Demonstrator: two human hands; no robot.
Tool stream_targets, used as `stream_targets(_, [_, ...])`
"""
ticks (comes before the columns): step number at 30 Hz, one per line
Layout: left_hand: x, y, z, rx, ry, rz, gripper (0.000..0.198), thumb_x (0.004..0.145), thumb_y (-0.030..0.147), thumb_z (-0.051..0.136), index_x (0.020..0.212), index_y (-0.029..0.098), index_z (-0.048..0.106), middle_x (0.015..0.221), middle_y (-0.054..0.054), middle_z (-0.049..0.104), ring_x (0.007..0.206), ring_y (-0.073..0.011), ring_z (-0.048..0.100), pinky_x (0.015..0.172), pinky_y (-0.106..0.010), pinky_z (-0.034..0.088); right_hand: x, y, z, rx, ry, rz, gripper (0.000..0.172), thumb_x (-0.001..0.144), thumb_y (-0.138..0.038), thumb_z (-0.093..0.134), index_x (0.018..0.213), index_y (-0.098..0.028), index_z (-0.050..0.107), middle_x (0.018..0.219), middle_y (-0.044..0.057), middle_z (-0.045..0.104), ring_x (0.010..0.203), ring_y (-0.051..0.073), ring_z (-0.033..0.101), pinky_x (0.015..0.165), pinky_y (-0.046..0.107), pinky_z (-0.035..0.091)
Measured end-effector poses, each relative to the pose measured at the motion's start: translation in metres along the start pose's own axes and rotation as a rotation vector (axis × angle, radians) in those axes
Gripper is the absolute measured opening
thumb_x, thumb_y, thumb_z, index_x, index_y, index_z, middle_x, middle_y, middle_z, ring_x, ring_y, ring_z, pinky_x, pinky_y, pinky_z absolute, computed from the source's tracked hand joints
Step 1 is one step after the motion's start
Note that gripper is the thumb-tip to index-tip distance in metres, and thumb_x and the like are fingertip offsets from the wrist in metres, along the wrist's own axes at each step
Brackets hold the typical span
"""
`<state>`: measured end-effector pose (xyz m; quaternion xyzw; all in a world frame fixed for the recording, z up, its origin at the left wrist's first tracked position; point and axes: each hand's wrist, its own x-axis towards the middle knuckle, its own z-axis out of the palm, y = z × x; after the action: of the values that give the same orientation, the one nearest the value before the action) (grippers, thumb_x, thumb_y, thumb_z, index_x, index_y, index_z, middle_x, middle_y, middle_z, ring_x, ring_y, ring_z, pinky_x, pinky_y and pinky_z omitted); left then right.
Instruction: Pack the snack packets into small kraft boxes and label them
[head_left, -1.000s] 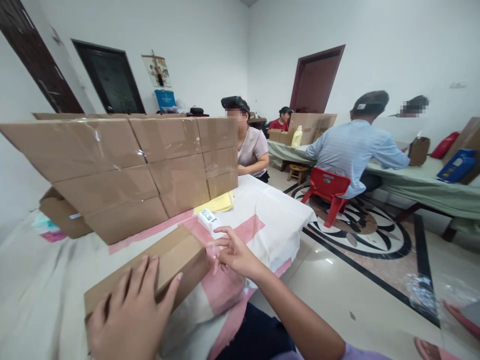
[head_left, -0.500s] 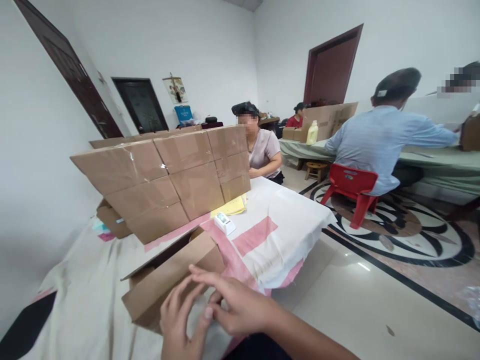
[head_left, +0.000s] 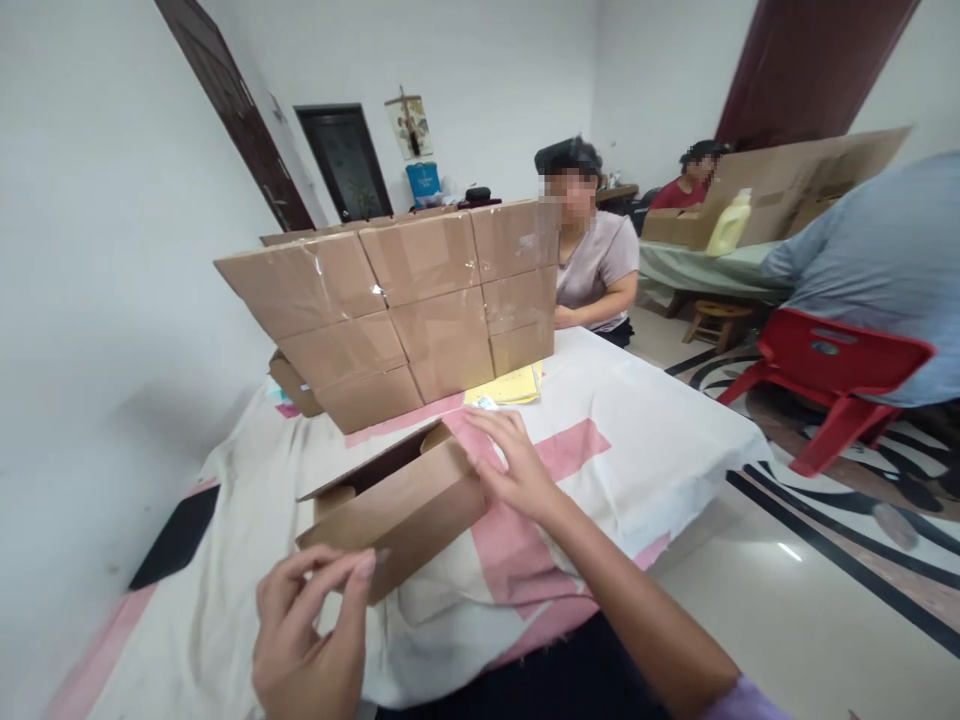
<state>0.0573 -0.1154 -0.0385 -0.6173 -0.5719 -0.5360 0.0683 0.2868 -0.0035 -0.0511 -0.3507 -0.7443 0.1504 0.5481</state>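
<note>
An open brown cardboard box (head_left: 397, 500) lies on the table's white and pink cloth (head_left: 645, 430) in front of me, its lid flap raised. My left hand (head_left: 315, 630) is low at the box's near corner, thumb and forefinger pinched together; I cannot make out what is between them. My right hand (head_left: 514, 465) lies past the box's right end with fingers stretched forward. It covers a small white item (head_left: 484, 403), of which only a corner shows.
A wall of taped cardboard boxes (head_left: 405, 300) stands across the table behind the open box, with yellow papers (head_left: 514, 385) at its foot. A person (head_left: 596, 265) sits at the far end. To the right are a red chair (head_left: 832, 365) and another seated person's blue sleeve (head_left: 877, 250).
The view has swung left and closer. My right hand has moved from the box's near corner out to the small white item. My left hand has dropped back, still pinched.
</note>
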Motion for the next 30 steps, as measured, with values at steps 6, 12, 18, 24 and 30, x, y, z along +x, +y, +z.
stream_targets(6, [0.047,-0.011,0.005,0.014,-0.146,-0.046,0.022,0.094,0.041,0.062,0.082,0.026,0.072,0.106,-0.005,0.065,0.109,-0.0243,0.061,0.099,-0.041,0.049,0.062,0.035,0.041,0.186,-0.31,0.102,0.028,0.098,-0.03,0.061,0.119,-0.026,0.079,0.13,0.008,0.074,0.132,0.03,0.059,0.115,0.053,0.043])
stream_targets(12, [0.077,-0.036,0.018,-0.098,-0.408,-0.21,0.028,0.088,0.049,0.065,0.079,0.025,0.075,0.112,-0.007,0.068,0.114,-0.0257,0.062,0.109,-0.045,0.045,0.045,0.047,0.053,0.439,-0.388,0.274,0.024,0.095,-0.037,0.065,0.107,-0.026,0.083,0.143,0.009,0.066,0.138,0.029,0.056,0.116,0.052,0.042])
stream_targets(18, [0.097,-0.046,0.026,-0.124,-0.569,-0.276,0.026,0.082,0.05,0.07,0.08,0.025,0.078,0.115,-0.008,0.069,0.116,-0.0269,0.064,0.111,-0.047,0.045,0.034,0.056,0.052,0.567,-0.358,0.261,0.032,0.095,-0.023,0.05,0.105,-0.028,0.081,0.149,0.002,0.06,0.145,0.025,0.047,0.124,0.05,0.032])
stream_targets(24, [0.108,-0.037,0.04,-0.182,-0.675,-0.273,0.025,0.083,0.049,0.071,0.081,0.024,0.077,0.119,-0.008,0.067,0.117,-0.0259,0.063,0.112,-0.046,0.044,0.029,0.06,0.058,0.647,-0.346,0.257,0.035,0.087,-0.017,0.048,0.101,-0.027,0.078,0.145,0.001,0.059,0.144,0.025,0.046,0.123,0.048,0.031])
stream_targets(30, [0.11,-0.029,0.06,-0.181,-0.763,-0.223,0.021,0.084,0.044,0.071,0.082,0.024,0.077,0.124,-0.008,0.067,0.122,-0.0264,0.062,0.114,-0.047,0.039,0.03,0.057,0.058,0.726,-0.289,0.3,0.028,0.081,-0.019,0.05,0.085,-0.024,0.077,0.133,0.003,0.063,0.136,0.025,0.052,0.12,0.045,0.035])
